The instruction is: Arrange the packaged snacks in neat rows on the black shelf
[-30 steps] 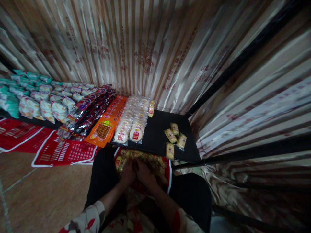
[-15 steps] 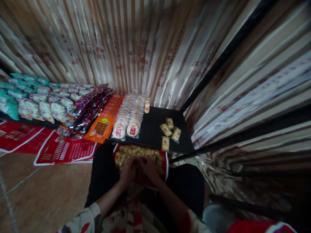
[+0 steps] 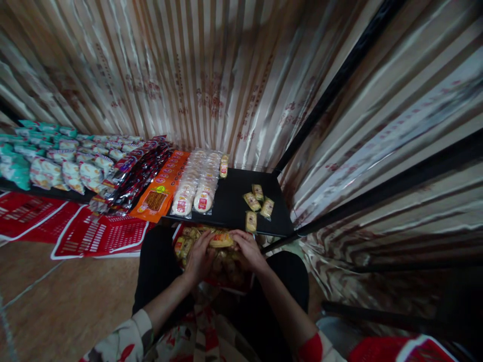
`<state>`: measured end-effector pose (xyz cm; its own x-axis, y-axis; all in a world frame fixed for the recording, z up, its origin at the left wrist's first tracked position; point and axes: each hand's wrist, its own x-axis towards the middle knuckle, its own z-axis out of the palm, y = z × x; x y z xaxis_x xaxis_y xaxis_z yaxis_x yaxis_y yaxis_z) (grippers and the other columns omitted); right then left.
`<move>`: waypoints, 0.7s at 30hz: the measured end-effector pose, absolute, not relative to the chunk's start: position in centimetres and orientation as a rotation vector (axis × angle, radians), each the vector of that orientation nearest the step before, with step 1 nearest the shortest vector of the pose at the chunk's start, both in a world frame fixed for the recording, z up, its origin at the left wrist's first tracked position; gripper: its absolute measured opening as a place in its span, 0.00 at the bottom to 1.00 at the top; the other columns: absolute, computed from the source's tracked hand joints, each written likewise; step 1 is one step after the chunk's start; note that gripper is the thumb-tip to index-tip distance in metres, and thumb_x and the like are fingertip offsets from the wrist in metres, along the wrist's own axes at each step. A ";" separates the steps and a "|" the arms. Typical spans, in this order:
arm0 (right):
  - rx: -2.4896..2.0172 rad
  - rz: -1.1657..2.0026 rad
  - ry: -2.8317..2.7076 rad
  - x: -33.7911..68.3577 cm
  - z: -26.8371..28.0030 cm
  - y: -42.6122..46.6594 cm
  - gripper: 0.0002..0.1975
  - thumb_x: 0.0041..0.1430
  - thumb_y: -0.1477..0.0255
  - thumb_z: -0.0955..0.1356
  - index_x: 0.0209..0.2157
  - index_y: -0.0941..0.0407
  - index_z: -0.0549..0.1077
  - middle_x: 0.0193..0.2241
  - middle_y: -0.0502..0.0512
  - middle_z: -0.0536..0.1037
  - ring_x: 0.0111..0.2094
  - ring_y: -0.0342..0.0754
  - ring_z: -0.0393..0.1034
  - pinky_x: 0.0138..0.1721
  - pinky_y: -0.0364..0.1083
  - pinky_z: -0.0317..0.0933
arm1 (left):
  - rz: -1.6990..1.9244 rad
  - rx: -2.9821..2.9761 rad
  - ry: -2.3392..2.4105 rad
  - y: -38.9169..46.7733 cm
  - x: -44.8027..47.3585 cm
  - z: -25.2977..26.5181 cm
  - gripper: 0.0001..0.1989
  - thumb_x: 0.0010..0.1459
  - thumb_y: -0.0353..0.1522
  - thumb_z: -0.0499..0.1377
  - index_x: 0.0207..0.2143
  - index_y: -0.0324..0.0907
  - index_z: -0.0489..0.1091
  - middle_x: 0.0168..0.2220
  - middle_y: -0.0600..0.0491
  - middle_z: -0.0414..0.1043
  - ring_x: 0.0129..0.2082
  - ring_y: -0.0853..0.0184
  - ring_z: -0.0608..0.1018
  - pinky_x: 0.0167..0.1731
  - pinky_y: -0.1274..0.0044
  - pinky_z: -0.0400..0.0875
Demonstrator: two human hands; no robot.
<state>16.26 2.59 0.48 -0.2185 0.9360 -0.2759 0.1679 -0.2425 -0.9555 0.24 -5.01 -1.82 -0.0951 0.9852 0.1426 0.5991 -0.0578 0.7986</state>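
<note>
Between my hands is a small yellow wrapped snack pack (image 3: 221,240), held sideways by its two ends. My left hand (image 3: 199,255) is closed on its left end, and my right hand (image 3: 247,247) pinches its right end. Just beneath them, between my knees, a red basket with a white rim (image 3: 252,282) holds many more of these yellow packs (image 3: 184,246). Several loose yellow packs (image 3: 251,201) lie on the right part of the black shelf (image 3: 230,213), and another pack (image 3: 224,166) stands beside the white round crackers.
Clear-wrapped white round crackers (image 3: 204,199) line the shelf, with an orange snack bag (image 3: 160,193), dark red packets (image 3: 141,168) and white and green packets (image 3: 49,163) farther left. Red baskets (image 3: 100,231) sit below. A black pole (image 3: 332,95) slants before the striped curtain (image 3: 158,65).
My hands have come up from low in the basket and moved apart, and a yellow snack pack now shows between them. The view has shifted slightly.
</note>
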 end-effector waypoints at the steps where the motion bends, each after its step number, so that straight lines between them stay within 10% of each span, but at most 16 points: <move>1: -1.397 1.554 -1.328 16.3 0.9 2.9 0.11 0.45 0.66 0.65 0.28 0.58 0.74 0.14 0.46 0.68 0.15 0.39 0.59 0.17 0.39 0.53 | 1.046 1.680 1.715 -4.9 0.4 -1.6 0.21 0.51 0.25 0.50 0.50 0.40 0.62 0.56 0.46 0.62 0.57 0.64 0.64 0.56 0.68 0.60; 10: -1.214 1.647 -1.079 16.2 2.9 3.3 0.25 0.54 0.52 0.61 0.43 0.56 0.70 0.36 0.57 0.76 0.34 0.47 0.72 0.32 0.43 0.66 | 1.087 1.371 1.811 -2.9 2.8 0.7 0.12 0.52 0.31 0.54 0.40 0.40 0.62 0.34 0.53 0.69 0.24 0.73 0.71 0.30 0.76 0.70; 21: -1.185 1.310 -1.360 15.1 1.6 7.7 0.11 0.47 0.66 0.66 0.34 0.54 0.64 0.31 0.53 0.75 0.33 0.45 0.72 0.37 0.45 0.66 | 1.292 1.390 1.776 3.0 5.3 0.9 0.10 0.53 0.31 0.51 0.40 0.39 0.61 0.41 0.48 0.65 0.33 0.69 0.72 0.31 0.77 0.71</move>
<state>15.12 7.68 1.59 -0.1566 0.9874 -0.0208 0.0582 -0.0118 -0.9982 5.29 3.03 0.93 -0.3253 0.9350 0.1411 0.4216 0.0099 0.9067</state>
